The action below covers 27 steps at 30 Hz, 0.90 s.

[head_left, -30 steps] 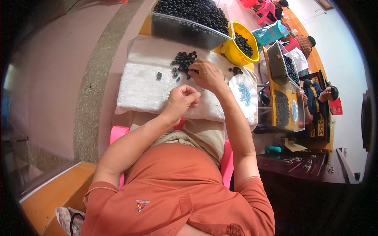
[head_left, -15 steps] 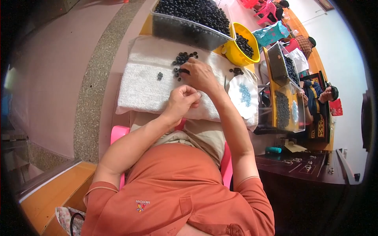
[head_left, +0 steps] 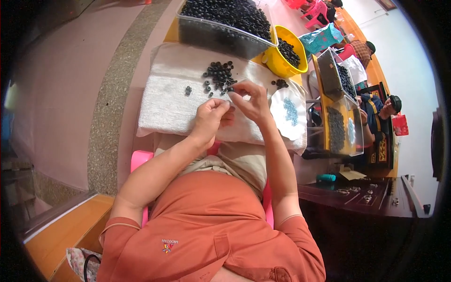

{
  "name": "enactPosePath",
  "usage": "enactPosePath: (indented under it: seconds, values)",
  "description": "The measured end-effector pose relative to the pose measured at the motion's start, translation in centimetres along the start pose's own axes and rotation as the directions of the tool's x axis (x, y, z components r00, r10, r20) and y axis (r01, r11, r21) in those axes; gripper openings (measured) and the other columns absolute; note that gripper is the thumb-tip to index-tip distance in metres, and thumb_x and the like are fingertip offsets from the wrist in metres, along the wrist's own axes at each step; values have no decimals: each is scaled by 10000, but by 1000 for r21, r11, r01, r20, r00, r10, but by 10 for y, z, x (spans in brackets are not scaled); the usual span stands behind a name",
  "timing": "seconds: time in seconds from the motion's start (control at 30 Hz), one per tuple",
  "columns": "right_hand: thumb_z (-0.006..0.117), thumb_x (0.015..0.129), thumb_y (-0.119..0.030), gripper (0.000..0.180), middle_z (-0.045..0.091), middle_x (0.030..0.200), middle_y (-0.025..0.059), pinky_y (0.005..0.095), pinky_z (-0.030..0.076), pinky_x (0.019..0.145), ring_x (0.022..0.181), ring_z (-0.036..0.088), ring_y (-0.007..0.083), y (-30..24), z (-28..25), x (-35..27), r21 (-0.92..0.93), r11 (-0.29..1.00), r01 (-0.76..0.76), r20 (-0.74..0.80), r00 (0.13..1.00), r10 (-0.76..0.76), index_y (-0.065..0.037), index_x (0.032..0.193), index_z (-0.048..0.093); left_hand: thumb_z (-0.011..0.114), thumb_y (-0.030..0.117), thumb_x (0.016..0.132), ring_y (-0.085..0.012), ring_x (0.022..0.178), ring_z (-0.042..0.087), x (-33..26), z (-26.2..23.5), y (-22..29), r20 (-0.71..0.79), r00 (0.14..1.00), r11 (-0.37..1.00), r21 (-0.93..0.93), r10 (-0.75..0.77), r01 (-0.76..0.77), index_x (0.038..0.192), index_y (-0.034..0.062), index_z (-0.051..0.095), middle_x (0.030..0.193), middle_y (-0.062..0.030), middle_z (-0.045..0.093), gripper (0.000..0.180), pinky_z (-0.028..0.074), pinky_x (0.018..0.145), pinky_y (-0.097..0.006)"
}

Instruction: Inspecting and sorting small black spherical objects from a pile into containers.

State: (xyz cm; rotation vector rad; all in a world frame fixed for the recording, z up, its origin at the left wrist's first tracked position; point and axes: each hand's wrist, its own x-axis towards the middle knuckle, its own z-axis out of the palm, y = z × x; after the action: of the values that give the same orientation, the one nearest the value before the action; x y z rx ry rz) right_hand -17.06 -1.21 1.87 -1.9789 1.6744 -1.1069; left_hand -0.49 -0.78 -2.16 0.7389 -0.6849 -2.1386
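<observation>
Two hands are meeting above a white cloth [head_left: 169, 98]; the left hand [head_left: 212, 116] is curling narrow, the right hand [head_left: 251, 101] pinching something too small to tell. Loose dark beads [head_left: 218, 75] are lying just beside the fingers; a careless brush risks scattering them off the surface.

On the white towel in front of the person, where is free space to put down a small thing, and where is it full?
The white towel is bare on its left side, from the two stray beads outward to its left edge, and along its near edge. It is crowded at the pile of dark beads, where the left hand and right hand meet.
</observation>
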Motion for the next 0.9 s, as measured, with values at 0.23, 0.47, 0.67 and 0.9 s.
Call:
enactPosePath:
  seconds: [0.23,0.47,0.67,0.9]
  values:
    - [740,790,-53,170,669,833,90,260,523,670,743,652,136,-11,0,-31,185,983,16,40,999,-24,25,928,678,589,156,965,-109,822,611,0,-1,1,63,998,995,-95,22,-16,977,88,602,900,-10,642,70,529,786,-290]
    - [737,792,-43,169,666,861,94,261,529,676,760,654,139,-13,-3,-35,210,978,15,46,999,-25,20,936,676,590,128,953,-114,843,618,-1,-1,3,68,998,997,-76,13,-8,997,83,608,925,-20,642,65,535,817,-300]
    - [738,801,-39,226,661,874,80,252,524,676,750,641,129,-10,-3,-42,228,974,8,47,999,-20,16,1011,673,610,113,933,-116,856,625,-1,-2,3,60,998,997,-74,-8,12,996,84,612,937,-24,649,69,540,797,-292]
    - [687,859,15,317,630,1019,80,242,497,784,932,611,135,-2,-5,-44,459,881,-115,177,984,36,-2,1172,642,633,114,921,-111,813,627,1,-2,6,72,997,999,-27,-29,31,996,80,644,920,-17,661,83,541,760,-274]
